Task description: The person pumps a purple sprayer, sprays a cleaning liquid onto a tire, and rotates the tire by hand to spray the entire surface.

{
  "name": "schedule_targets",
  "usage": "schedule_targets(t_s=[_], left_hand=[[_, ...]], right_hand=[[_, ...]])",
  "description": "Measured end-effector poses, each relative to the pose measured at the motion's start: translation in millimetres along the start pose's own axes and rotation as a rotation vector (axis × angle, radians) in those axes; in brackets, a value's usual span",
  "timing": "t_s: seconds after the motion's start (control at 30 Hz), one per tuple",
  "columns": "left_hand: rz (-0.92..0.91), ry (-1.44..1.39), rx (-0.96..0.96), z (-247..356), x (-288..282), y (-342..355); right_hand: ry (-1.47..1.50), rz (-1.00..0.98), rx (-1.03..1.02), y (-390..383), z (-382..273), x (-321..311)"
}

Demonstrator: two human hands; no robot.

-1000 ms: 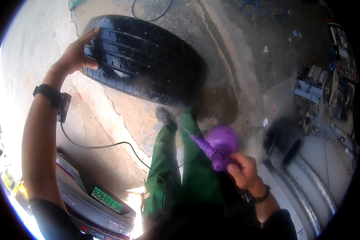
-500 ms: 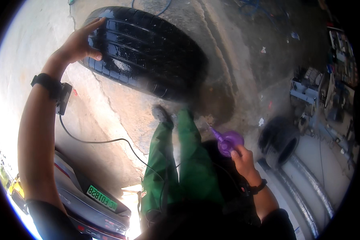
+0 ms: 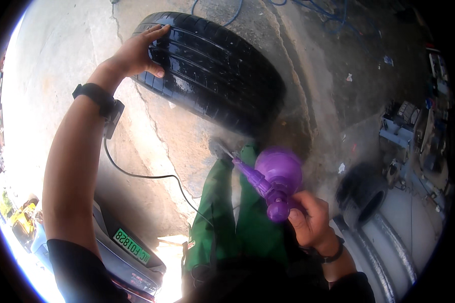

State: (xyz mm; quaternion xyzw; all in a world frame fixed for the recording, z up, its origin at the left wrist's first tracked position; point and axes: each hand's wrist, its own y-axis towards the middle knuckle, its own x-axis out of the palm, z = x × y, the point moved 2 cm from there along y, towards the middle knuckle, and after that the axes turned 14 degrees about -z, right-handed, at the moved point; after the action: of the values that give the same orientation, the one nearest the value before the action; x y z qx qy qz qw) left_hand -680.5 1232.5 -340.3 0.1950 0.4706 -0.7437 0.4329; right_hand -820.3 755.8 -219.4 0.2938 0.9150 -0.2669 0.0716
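A wet black tire [image 3: 222, 70] stands on its tread on the concrete floor. My left hand [image 3: 136, 54] grips its left edge, fingers stretched over the tread and thumb apart on the near side. In my right hand [image 3: 311, 217] is a purple spray bottle [image 3: 279, 169] with a round body and a long nozzle. My fingers wrap round its handle, partly hidden behind it. The nozzle points up and left toward the tire's near side, and a thin pale streak shows at its tip. Water gleams on the tread.
A second dark tire [image 3: 361, 194] lies at the right beside silvery tubes [image 3: 379, 257]. Metal equipment [image 3: 402, 123] stands at the far right. A blue hose [image 3: 321, 15] crosses the floor at the back. The rear of a vehicle [image 3: 119, 252] is at lower left. A black cable [image 3: 141, 176] hangs from my left wrist.
The spray bottle has come up closer to me and left, its nozzle now before my legs. My view has shifted, moving the whole scene rightward. My left hand keeps its place on the tire.
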Motion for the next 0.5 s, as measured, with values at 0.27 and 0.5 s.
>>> schedule_targets(t_s=[0.27, 0.5], left_hand=[[0.021, 0.022, -0.021, 2, -1, 2], [0.033, -0.011, 0.005, -4, 2, -4]], right_hand=[[0.134, 0.058, 0.275, -28, 92, 9], [0.134, 0.282, 0.599, -57, 148, 6]])
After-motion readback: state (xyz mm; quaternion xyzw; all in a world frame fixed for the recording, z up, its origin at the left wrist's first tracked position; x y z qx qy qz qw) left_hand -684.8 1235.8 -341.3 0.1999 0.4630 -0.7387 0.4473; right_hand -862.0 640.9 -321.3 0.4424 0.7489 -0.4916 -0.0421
